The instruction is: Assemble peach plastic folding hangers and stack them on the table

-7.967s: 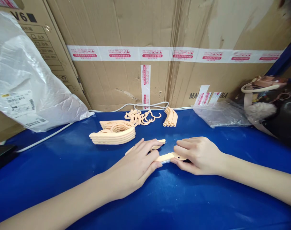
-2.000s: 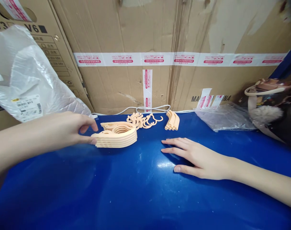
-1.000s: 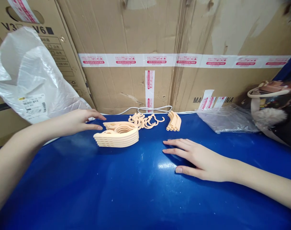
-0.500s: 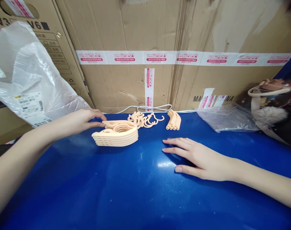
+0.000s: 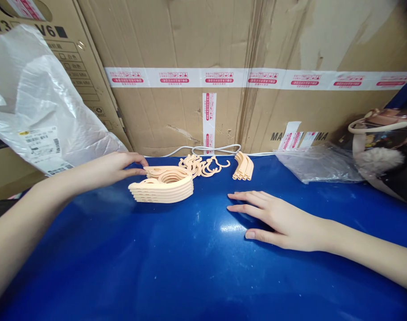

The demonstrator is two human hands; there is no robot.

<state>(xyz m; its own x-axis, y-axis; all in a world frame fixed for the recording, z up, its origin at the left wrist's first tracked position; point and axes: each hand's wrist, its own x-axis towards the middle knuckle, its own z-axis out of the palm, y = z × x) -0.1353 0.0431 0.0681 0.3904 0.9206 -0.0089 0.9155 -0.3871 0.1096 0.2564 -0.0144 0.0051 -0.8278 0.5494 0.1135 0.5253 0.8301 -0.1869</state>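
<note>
On the blue tabletop (image 5: pixel 176 263), nested stacks of beige plastic hanger pieces (image 5: pixel 165 196) lie left of centre. My left hand (image 5: pixel 118 168) is at the left end of the rear stack (image 5: pixel 166 170), its thumb and fingertips closed about that end. Its farther fingers are partly hidden. My right hand (image 5: pixel 265 216) lies palm down on the table with fingers stretched and apart, holding nothing. Behind the stacks are several loose beige hanger hooks (image 5: pixel 201 167). A small bundle of curved beige tubes (image 5: pixel 243 167) lies right of the hooks.
A tall cardboard box (image 5: pixel 176 116) with printed tape stands along the table's back edge, a white cable (image 5: pixel 217 148) before it. At left leans a white plastic mailer bag (image 5: pixel 49 102). Clear plastic wrap (image 5: pixel 317 165) and a dark bag with a fluffy pompom (image 5: pixel 379 160) sit at right.
Both hands and the hanger pieces keep their places on the table. Only the camera view has shifted very slightly.
</note>
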